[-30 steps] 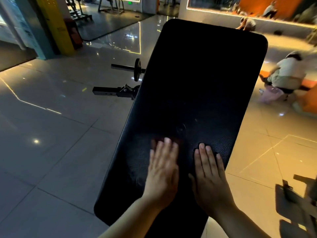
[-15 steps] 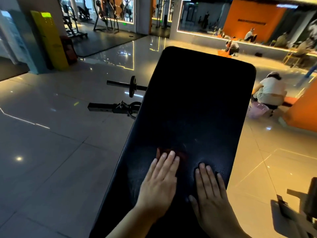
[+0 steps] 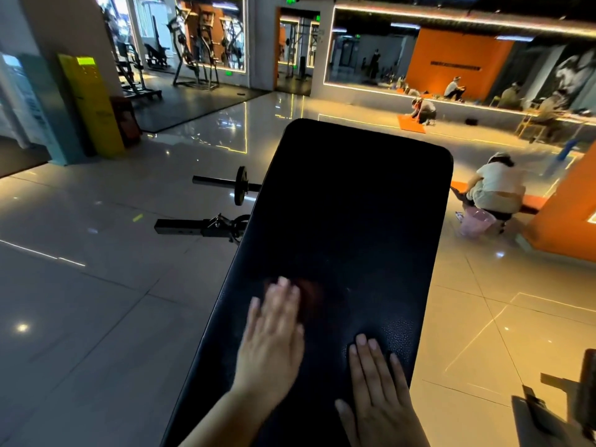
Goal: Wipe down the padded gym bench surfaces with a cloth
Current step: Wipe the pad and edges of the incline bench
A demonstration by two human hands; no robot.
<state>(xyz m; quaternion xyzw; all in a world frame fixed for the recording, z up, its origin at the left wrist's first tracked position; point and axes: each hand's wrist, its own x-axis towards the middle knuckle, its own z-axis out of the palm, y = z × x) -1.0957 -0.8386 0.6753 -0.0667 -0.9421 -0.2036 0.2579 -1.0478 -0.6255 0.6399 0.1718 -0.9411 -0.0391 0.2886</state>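
Observation:
A long black padded bench pad [image 3: 348, 214] runs away from me up the middle of the view. My left hand [image 3: 272, 340] lies flat on its near left part, fingers straight, pressing a dark reddish cloth [image 3: 309, 298] that shows blurred just past the fingertips. My right hand [image 3: 377, 391] rests flat on the pad's near right part, fingers straight, with nothing under it that I can see.
Black bench frame parts and a weight peg [image 3: 222, 185] stick out on the left over the glossy tiled floor [image 3: 96, 285]. A crouching person [image 3: 496, 188] is close on the right beside an orange block [image 3: 567, 217]. Dark metal equipment [image 3: 574, 398] sits at the lower right.
My left hand has slid leftward with the cloth towards the pad's left edge. My right hand has stayed flat. My view has tilted up, showing more of the gym.

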